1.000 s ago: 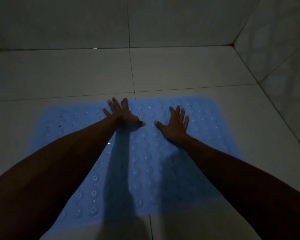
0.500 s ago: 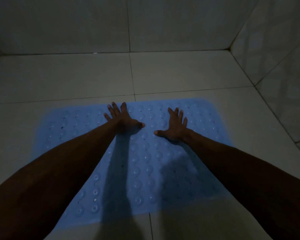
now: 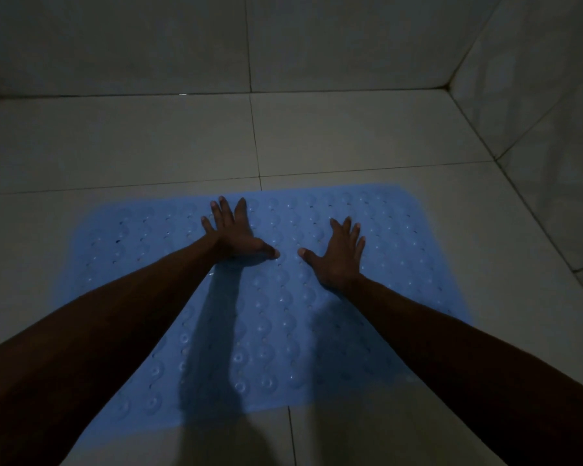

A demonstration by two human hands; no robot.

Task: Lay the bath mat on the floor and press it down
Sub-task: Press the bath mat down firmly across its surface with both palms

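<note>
A blue rubber bath mat (image 3: 276, 314) with rows of round bumps and small holes lies flat on the pale tiled floor. My left hand (image 3: 233, 232) presses palm-down on the mat near its far edge, fingers spread and straight. My right hand (image 3: 339, 255) lies flat on the mat a little to the right and nearer to me, fingers spread, thumb pointing toward the left thumb. Both forearms stretch over the mat and cast dark shadows that hide parts of its near half.
The tiled floor (image 3: 350, 136) runs beyond the mat to a back wall (image 3: 182, 42). A tiled side wall (image 3: 535, 95) closes in on the right, close to the mat's right edge. The light is dim.
Both hands stay flat on the mat. The right hand has slid a little further to the right, away from the left, and the view has shifted slightly.
</note>
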